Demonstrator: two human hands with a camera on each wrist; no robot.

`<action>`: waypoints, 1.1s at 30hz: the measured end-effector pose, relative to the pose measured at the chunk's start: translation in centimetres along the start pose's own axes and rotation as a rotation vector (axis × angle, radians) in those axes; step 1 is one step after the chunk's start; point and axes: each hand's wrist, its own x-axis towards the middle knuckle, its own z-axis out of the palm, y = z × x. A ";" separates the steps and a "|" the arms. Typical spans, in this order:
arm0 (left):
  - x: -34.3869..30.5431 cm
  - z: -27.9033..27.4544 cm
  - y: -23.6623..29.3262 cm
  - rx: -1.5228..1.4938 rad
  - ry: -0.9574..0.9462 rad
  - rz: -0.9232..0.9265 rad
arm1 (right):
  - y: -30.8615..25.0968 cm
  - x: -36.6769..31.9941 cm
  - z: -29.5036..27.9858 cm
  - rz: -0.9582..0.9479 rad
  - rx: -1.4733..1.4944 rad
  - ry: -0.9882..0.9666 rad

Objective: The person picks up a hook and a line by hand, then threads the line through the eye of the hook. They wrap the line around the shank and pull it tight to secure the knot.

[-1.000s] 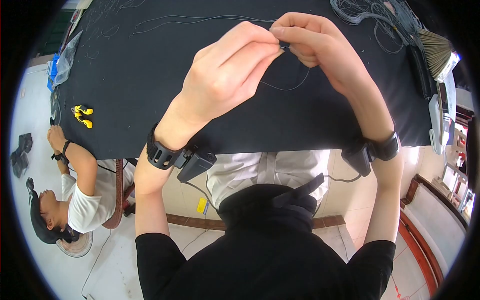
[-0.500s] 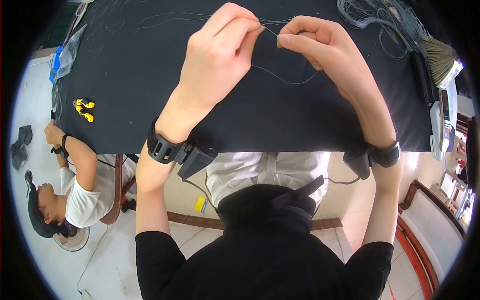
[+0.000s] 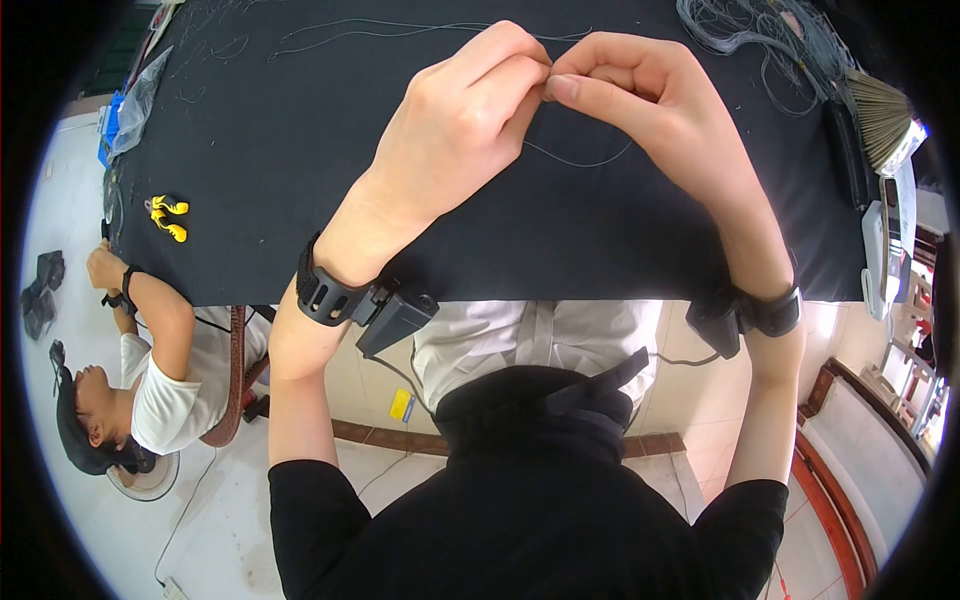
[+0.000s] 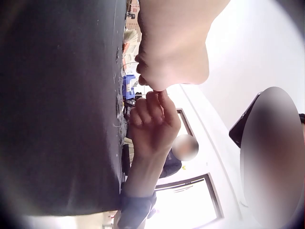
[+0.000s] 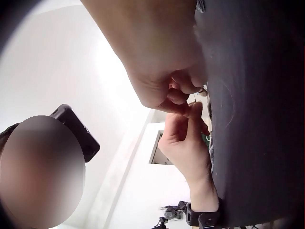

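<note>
A thin grey line (image 3: 580, 163) hangs in a curve below the two hands over the dark table, and further strands (image 3: 385, 33) lie behind them. The left hand (image 3: 455, 130) pinches the line between thumb and fingertips. Meeting it fingertip to fingertip, the right hand (image 3: 665, 115) has thumb and index finger pinched on the same line, its other fingers curled. What lies between the fingertips is hidden. In the right wrist view, the left hand (image 5: 186, 148) touches the right hand (image 5: 162, 71) at the tips.
Yellow-and-black cutters (image 3: 168, 218) lie at the left on the black tablecloth (image 3: 300, 200). A bundle of grey line (image 3: 745, 30), a brush (image 3: 882, 120) and a black case (image 3: 845, 155) are at the back right. Another person (image 3: 165, 400) sits at the left.
The hands were together, drew apart with a short stretch of line between them, and have come back together at the fingertips. The left hand has moved right.
</note>
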 end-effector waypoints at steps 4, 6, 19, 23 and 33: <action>0.0 0.1 -0.1 -0.005 0.027 0.028 | -0.9 0.0 -0.4 0.114 0.026 0.018; 0.1 0.1 0.0 -0.013 0.040 0.055 | -0.8 0.0 -0.5 0.106 0.018 0.087; 0.3 0.0 0.4 -0.049 0.078 0.138 | -0.2 0.5 -1.4 0.313 0.468 -0.003; 0.2 -0.1 0.5 -0.048 0.077 0.127 | -0.1 0.6 -1.0 0.389 0.487 0.021; 0.2 0.1 0.3 -0.049 0.072 0.113 | -0.8 0.5 -2.0 0.453 0.598 0.042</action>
